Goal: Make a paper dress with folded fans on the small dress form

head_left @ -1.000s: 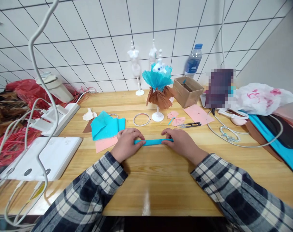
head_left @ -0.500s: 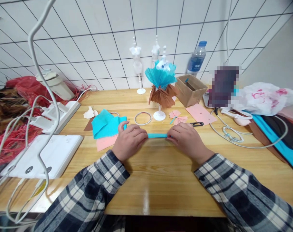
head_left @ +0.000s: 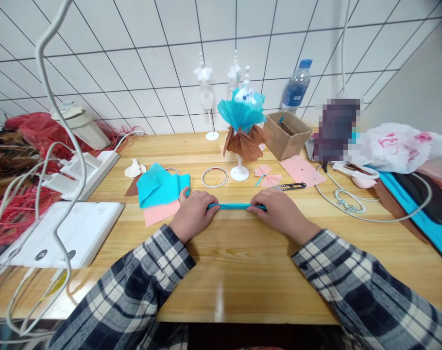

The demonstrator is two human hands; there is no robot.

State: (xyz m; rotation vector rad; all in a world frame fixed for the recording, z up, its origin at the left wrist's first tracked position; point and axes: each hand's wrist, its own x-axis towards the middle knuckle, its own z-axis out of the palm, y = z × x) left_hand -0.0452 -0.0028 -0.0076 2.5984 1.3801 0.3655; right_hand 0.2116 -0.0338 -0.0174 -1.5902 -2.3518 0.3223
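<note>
A narrow folded blue strip (head_left: 233, 206) lies level just above or on the wooden table (head_left: 221, 272). Its left end is pinched in my left hand (head_left: 195, 214), its right end in my right hand (head_left: 279, 214). Behind my left hand rest a loosely folded blue sheet (head_left: 161, 187) and a pink sheet (head_left: 159, 214). Past the strip are a metal ring (head_left: 214, 177) and a white mannequin stand (head_left: 240, 173) dressed in blue and brown pleated paper (head_left: 243, 116). Beyond my right hand lie a pleated pink bow (head_left: 267, 176) and small black snips (head_left: 294, 186).
At the left are a white power bank (head_left: 60, 233), a power strip (head_left: 93, 175) and hanging cables. A cardboard box (head_left: 286, 136), bottle (head_left: 297, 87), pink sheet (head_left: 303, 170), bracelet (head_left: 348, 201) and plastic bag (head_left: 399, 146) stand or lie at the right.
My fingers have shifted along the strip, and its ends now show between them. The exposed stretch looks slightly longer. More of the snips shows beyond my right hand.
</note>
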